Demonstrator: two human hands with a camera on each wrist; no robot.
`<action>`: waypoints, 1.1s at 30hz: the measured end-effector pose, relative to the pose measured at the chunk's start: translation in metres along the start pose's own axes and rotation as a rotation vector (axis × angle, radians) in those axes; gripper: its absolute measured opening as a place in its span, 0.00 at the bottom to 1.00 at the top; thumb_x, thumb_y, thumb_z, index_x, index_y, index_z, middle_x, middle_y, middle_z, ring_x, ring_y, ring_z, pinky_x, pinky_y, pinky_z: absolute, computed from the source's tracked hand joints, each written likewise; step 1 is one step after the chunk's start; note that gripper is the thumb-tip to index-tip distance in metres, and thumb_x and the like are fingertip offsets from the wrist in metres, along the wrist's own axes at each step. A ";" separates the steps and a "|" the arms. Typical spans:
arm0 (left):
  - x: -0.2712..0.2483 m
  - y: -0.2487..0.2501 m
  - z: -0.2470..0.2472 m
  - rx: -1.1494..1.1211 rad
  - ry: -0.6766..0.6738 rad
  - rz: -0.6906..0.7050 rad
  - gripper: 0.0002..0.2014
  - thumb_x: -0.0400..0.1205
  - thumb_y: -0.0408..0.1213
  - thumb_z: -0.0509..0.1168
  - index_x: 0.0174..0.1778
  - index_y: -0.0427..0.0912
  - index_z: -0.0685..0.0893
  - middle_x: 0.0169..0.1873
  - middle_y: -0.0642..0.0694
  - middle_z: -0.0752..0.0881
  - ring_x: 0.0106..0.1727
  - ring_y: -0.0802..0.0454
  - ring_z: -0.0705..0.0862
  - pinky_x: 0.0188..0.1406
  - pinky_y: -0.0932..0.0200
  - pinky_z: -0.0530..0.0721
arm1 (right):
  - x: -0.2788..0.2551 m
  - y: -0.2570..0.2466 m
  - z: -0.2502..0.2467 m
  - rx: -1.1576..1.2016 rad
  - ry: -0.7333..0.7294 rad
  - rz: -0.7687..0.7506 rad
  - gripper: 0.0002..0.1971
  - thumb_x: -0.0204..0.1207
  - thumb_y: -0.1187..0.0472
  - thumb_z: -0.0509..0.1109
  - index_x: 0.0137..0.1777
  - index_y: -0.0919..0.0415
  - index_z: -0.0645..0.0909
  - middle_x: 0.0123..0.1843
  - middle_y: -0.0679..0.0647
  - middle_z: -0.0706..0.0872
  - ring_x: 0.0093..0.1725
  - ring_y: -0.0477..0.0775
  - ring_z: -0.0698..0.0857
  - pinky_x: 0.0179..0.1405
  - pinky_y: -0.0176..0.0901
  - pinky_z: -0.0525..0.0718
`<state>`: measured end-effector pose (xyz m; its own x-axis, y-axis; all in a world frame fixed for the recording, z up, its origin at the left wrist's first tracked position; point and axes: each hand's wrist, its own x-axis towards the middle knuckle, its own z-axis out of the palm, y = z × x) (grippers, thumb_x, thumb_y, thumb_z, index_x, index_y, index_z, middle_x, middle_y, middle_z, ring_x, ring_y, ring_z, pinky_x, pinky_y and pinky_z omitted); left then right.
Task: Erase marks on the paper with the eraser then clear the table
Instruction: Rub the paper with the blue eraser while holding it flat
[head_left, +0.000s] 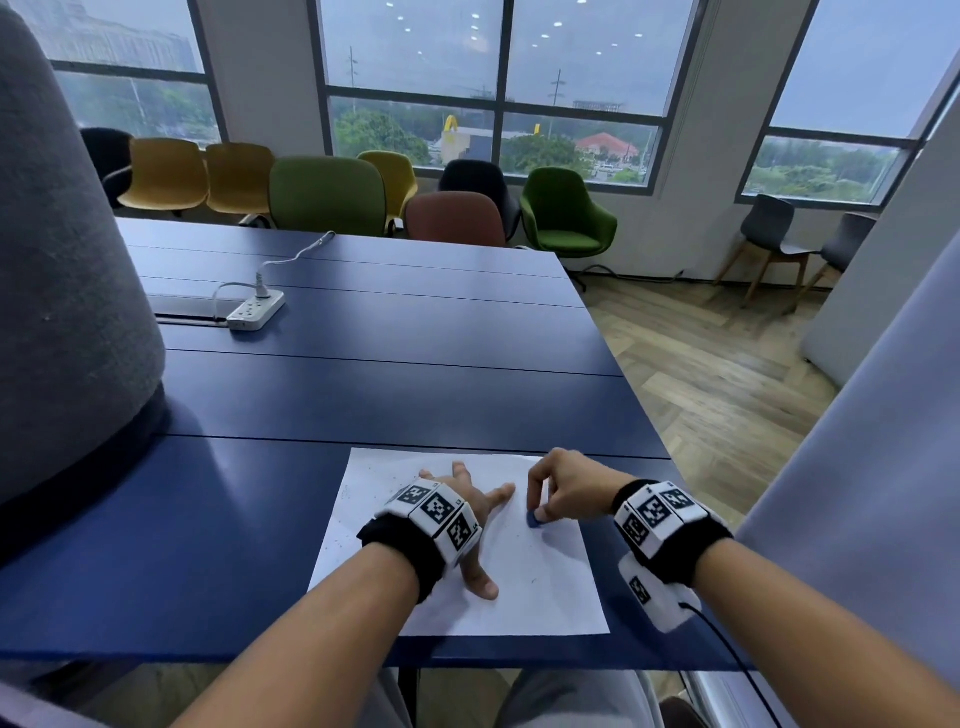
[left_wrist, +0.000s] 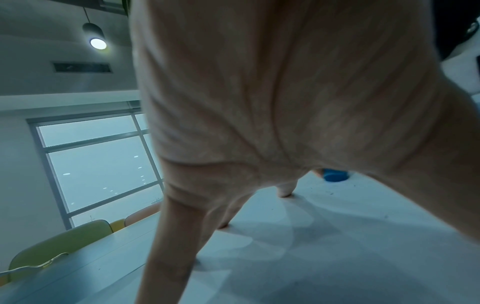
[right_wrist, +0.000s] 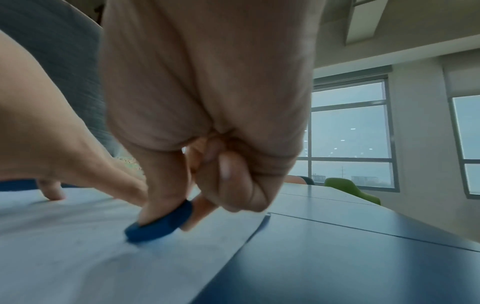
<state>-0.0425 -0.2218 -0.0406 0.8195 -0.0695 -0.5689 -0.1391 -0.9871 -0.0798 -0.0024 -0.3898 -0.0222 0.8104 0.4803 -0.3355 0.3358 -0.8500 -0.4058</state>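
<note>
A white sheet of paper (head_left: 550, 582) lies at the near edge of the dark blue table (head_left: 363, 395), dotted with small dark specks. My left hand (head_left: 470, 514) presses flat on the paper with fingers spread. My right hand (head_left: 558, 491) pinches a small round blue eraser (head_left: 535, 518) and holds it tilted, its edge against the paper just right of the left forefinger. The right wrist view shows the eraser (right_wrist: 161, 223) between thumb and fingers on the paper (right_wrist: 78, 257). The left wrist view catches the eraser (left_wrist: 335, 174) beyond my spread left fingers (left_wrist: 168, 257).
A white power strip (head_left: 256, 310) with its cable lies at the far left of the table. A grey padded partition (head_left: 67, 291) stands at the left. Several coloured chairs (head_left: 322, 195) line the table's far side. The table's right edge drops to wooden floor (head_left: 727, 374).
</note>
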 end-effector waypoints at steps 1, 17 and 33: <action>0.000 0.000 0.000 -0.002 -0.002 0.001 0.66 0.60 0.68 0.79 0.81 0.73 0.35 0.85 0.37 0.36 0.81 0.16 0.45 0.72 0.18 0.63 | 0.001 0.001 0.001 0.018 0.041 0.003 0.05 0.69 0.61 0.78 0.37 0.51 0.86 0.32 0.45 0.82 0.30 0.44 0.79 0.28 0.34 0.75; 0.001 0.000 0.000 -0.010 -0.024 -0.012 0.66 0.60 0.67 0.79 0.81 0.73 0.34 0.85 0.37 0.33 0.81 0.17 0.42 0.72 0.17 0.61 | -0.017 0.013 0.009 0.018 -0.141 -0.035 0.04 0.69 0.60 0.77 0.40 0.51 0.85 0.29 0.44 0.81 0.28 0.41 0.78 0.30 0.34 0.75; -0.002 -0.001 0.000 -0.004 0.012 0.003 0.66 0.60 0.68 0.79 0.81 0.73 0.36 0.86 0.37 0.37 0.81 0.17 0.46 0.71 0.19 0.66 | 0.006 0.002 0.008 0.071 0.076 -0.026 0.05 0.72 0.62 0.77 0.40 0.52 0.83 0.34 0.48 0.85 0.33 0.46 0.84 0.34 0.36 0.81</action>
<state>-0.0440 -0.2202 -0.0398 0.8260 -0.0742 -0.5588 -0.1391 -0.9875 -0.0745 -0.0006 -0.3866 -0.0315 0.8369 0.4817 -0.2599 0.3245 -0.8190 -0.4732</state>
